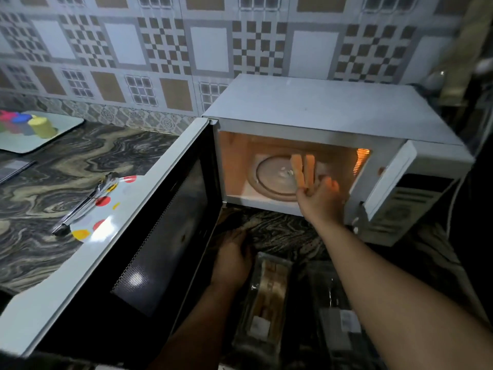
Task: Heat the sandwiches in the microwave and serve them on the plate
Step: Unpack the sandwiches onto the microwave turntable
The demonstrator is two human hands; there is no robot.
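Observation:
The white microwave [320,110] stands at the right with its door [149,236] swung wide open to the left and its inside lit orange. My right hand [318,194] reaches into the cavity, shut on a sandwich [302,168] held upright over the right part of the glass turntable [272,177]. My left hand [234,257] rests low on the counter beside a clear plastic sandwich pack [266,295] that holds more sandwich. A white plate with coloured dots [106,222] lies left of the door, metal tongs [85,201] across it.
A second dark plastic container [338,311] sits right of the pack. Coloured cups [42,126] stand on a pale tray [53,137] at the far left of the marbled counter [40,249]. A tiled wall runs behind. The open door divides the counter.

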